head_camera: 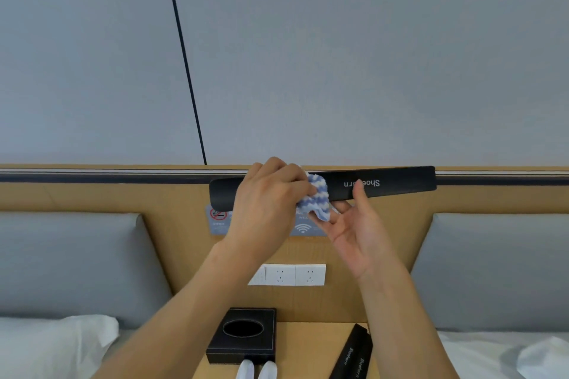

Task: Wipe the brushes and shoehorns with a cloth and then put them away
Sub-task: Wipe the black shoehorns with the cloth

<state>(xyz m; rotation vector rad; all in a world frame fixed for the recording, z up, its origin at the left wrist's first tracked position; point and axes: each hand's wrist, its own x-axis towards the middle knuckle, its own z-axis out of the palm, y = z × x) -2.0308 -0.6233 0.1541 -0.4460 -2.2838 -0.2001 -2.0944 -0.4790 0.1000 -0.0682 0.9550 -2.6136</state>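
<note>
A long black shoehorn [400, 183] with white "Shoehorn" lettering is held level in front of the wooden headboard. My left hand [271, 197] grips a blue-and-white striped cloth [315, 197] and presses it against the shoehorn's middle. My right hand [357, 231] holds the shoehorn from below, thumb over its front face, fingers behind the cloth. Two more black shoehorns [352, 354] lie side by side on the bedside table [311, 338] at the lower right. No brush is recognisable in view.
A black leather tissue box [243, 335] stands on the table, with two white objects [257, 369] at the bottom edge. Wall sockets [292, 274] and a sign plate [220, 221] sit on the headboard. Grey padded panels and white pillows flank both sides.
</note>
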